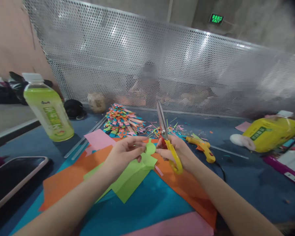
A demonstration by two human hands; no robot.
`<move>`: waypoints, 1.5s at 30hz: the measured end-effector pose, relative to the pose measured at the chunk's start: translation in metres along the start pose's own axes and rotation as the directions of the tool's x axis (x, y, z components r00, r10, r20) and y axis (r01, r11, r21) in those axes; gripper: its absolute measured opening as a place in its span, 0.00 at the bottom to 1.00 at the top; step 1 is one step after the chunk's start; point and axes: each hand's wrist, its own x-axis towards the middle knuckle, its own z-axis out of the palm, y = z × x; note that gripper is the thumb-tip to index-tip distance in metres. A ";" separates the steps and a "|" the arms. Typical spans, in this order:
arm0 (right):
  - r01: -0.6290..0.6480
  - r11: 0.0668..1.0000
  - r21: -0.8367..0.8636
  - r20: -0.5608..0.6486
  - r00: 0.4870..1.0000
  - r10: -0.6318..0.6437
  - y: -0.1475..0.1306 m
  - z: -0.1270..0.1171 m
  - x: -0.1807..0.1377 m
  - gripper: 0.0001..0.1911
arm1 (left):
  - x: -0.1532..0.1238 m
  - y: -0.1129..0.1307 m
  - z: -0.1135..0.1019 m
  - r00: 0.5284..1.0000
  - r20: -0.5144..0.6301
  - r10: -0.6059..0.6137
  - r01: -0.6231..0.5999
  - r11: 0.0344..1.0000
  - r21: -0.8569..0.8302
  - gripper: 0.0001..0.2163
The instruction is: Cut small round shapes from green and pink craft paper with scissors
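Observation:
My left hand (124,151) pinches a light green sheet of paper (131,175) and holds it up over the table. In my right hand (178,151) are yellow-handled scissors (167,139), their closed blades pointing up and away. A small rounded green flap (150,148) sticks up between the two hands. Under them lie orange (64,183), blue (147,203) and pink sheets (173,226) of paper.
A colourful paper-strip cone (121,120) stands behind, with scraps around it. A yellow glue gun (203,147) lies to the right. Green drink bottle (48,108) back left, phone (12,178) at left, yellow bottle (272,131) at right. A perforated metal screen (162,65) closes off the back.

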 end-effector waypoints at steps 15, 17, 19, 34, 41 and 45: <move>-0.076 0.860 -0.505 0.048 0.992 0.117 0.045 -0.005 0.002 0.07 | 0.001 0.008 -0.003 0.986 -0.168 0.024 -0.003 0.993 0.122 0.09; -0.025 0.866 -0.500 0.063 0.996 0.066 0.042 -0.007 -0.001 0.06 | 0.001 0.008 -0.002 0.986 -0.164 0.018 0.008 0.988 0.155 0.09; 0.025 0.869 -0.494 0.059 0.998 0.005 0.035 -0.010 -0.002 0.06 | 0.000 0.006 -0.001 0.989 -0.147 0.002 0.024 0.985 0.174 0.09; 0.388 0.902 -0.188 0.142 0.920 -0.366 0.005 -0.005 -0.011 0.05 | -0.007 0.002 0.004 0.996 0.082 -0.041 0.033 0.996 0.086 0.10; 0.340 0.940 0.012 0.107 0.934 -0.340 -0.001 -0.005 -0.011 0.07 | -0.011 0.011 0.010 0.997 0.074 0.006 -0.011 0.998 0.059 0.09; 0.266 0.947 0.182 0.064 0.957 -0.281 -0.003 -0.006 -0.013 0.06 | -0.015 0.015 0.012 0.994 0.082 0.077 -0.078 0.997 0.010 0.09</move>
